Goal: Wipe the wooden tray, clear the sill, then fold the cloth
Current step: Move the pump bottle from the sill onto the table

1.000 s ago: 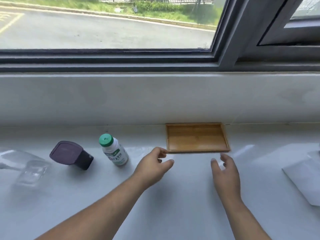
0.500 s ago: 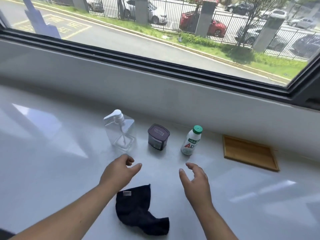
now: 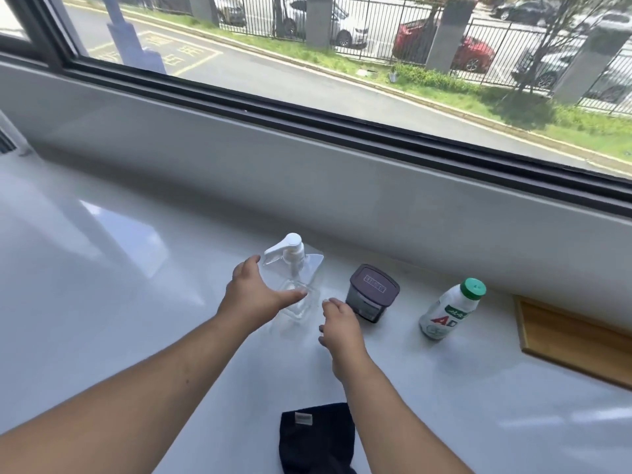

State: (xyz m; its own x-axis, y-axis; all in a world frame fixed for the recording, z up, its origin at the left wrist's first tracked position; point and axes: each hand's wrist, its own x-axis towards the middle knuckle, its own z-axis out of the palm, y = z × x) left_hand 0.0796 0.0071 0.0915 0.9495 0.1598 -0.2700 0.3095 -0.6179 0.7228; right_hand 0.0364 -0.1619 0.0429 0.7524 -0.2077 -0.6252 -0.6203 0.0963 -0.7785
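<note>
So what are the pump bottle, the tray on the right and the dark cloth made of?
The pump bottle looks like clear glossy plastic with a white pump: the sill shows through it. The tray seems wood or bamboo, matte, with visible grain. The dark cloth looks like soft woven fabric, rumpled, with a sewn tag.

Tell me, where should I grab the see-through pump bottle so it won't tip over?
Probably the clear pump bottle is best held around its wide, flat-sided body, low down, coming from the front with one hand on each side, much as the left hand and right hand are placed. It stands upright, and the white pump head looks too narrow and top-heavy to lift by.
</note>
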